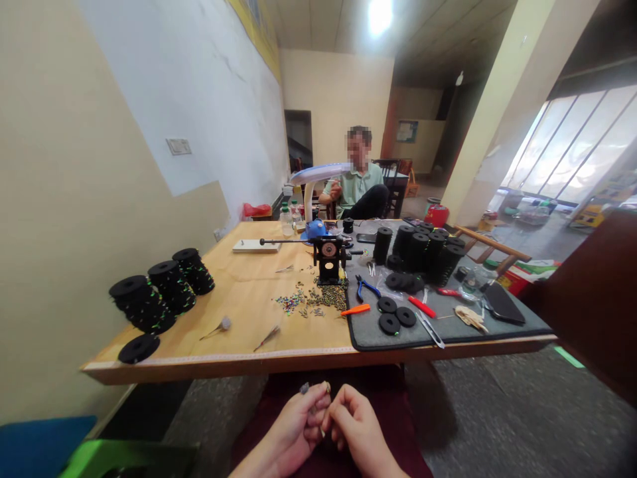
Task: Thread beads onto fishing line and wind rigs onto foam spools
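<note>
My left hand (302,425) is closed in front of my lap, below the table's front edge. A small grey tuft (304,388) shows at its fingers, and a tiny yellowish piece (327,388) sits at the thumb tip. Close against it, my right hand (351,418) has its fingers pinched together; what they hold is too small to make out. On the table (239,285) are small metal pieces (326,299), coloured beads (291,303), and two tufted pieces (225,324) near the front. A black winding device (329,255) stands behind them.
Black foam spools (139,305) are stacked at the left, with more stacks (417,252) at the right. The grey mat (368,338) bears blue-handled pliers (367,288), an orange tool (355,310) and a cutter (430,330). Behind the lamp (321,174), a person (362,189) sits.
</note>
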The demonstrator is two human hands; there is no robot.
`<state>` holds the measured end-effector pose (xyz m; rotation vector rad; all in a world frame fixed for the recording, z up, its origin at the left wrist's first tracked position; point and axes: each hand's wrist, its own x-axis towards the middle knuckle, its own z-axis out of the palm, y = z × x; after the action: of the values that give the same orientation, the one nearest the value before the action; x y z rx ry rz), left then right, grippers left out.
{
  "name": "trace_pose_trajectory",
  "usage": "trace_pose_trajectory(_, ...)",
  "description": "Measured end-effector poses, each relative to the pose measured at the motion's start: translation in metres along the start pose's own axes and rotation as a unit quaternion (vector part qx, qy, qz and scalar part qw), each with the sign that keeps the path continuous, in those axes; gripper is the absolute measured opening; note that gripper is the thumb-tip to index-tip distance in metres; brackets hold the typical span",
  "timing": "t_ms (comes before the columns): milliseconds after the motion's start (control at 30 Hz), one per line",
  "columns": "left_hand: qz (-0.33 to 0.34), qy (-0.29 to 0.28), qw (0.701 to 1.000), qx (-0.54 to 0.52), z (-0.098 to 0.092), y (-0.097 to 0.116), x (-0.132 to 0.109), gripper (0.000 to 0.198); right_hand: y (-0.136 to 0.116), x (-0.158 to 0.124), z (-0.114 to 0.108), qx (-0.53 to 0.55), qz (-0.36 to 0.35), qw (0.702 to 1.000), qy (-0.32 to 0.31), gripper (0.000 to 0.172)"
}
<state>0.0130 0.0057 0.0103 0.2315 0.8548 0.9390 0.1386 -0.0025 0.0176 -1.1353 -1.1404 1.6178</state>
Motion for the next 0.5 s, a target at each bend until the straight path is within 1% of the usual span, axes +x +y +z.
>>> trace_pose_trajectory(133,0.001,-0.006,1.0,0.011,-0.0025,-0.0013,0.0024,0.035,0.0013,0.0013,-0.0003,0.0,0.001,1.0,0.0,0.024)
trace_pose_trajectory(267,0.02,-0.005,0.999,0.031,-0.0019,-0.0021,0.002,0.039,-0.0003,0.0008,-0.0003,0.0,-0.003,1.0,0.002,0.027)
trace_pose_trajectory(367,0.037,-0.003,0.998,0.049,0.0015,-0.0016,-0.0003,0.041,-0.0005,0.0009,-0.0001,0.007,-0.002,1.0,0.001,0.032)
trace_pose_trajectory(500,0.067,-0.009,0.995,0.078,0.0055,-0.0011,-0.0035,0.041,0.0027,0.0033,-0.0006,0.014,0.003,1.0,-0.002,0.042)
